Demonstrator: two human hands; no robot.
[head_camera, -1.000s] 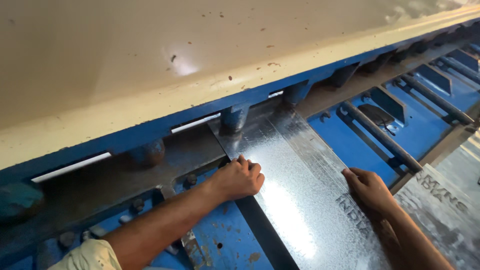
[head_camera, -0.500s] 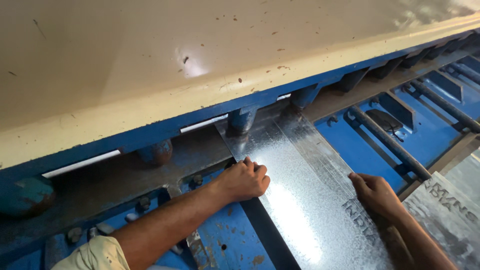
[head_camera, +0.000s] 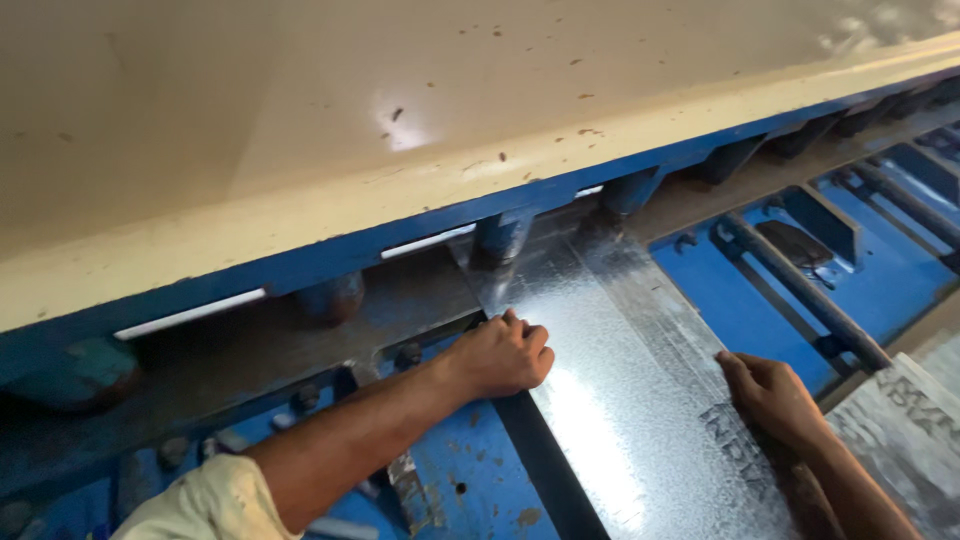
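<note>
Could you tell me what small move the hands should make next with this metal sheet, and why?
Probably draw both hands back a little. The left hand rests on the galvanised sheet close to the hold-down feet under the cream guard, and the right hand presses its other edge.

Two hands (head_camera: 505, 355) (head_camera: 770, 395), one metal sheet (head_camera: 620, 400), one shearing machine (head_camera: 300, 150).

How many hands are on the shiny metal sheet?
2: the left hand presses the metal sheet's left edge, the right hand rests on its right edge.
</note>
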